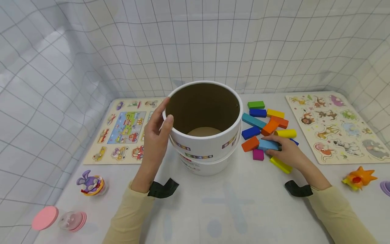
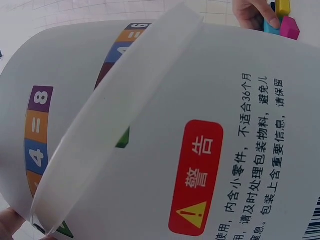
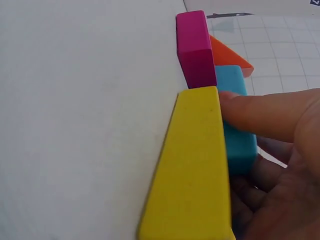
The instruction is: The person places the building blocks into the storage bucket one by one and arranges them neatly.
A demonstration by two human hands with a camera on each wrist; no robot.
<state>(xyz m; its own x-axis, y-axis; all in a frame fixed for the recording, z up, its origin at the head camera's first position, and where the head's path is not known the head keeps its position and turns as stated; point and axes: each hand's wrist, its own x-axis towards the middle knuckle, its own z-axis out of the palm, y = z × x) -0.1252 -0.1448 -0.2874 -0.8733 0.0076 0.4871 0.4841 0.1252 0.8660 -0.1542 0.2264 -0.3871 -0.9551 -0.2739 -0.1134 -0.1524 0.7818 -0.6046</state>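
A tall white bucket (image 1: 205, 145) with number stickers stands mid-table, its brown inside showing. My left hand (image 1: 156, 135) holds its left rim, thumb and fingertips at the edge. The left wrist view shows the bucket's side close up, with a red warning label (image 2: 196, 177) and a pale handle strap (image 2: 115, 110). To the right, my right hand (image 1: 287, 152) grips a light blue block (image 1: 268, 144) between thumb and fingers. A magenta block (image 3: 196, 47) and a yellow block (image 3: 190, 165) lie against it in the right wrist view. An orange block (image 1: 250, 144) sits just left of it.
More coloured blocks, among them a green block (image 1: 256, 104) and a yellow cylinder (image 1: 285, 133), lie beyond my right hand. Picture puzzle boards stand at left (image 1: 105, 154) and right (image 1: 307, 135). Toys include a purple rabbit (image 1: 88, 183), a pink lid (image 1: 45, 218) and an orange spiky toy (image 1: 359, 178).
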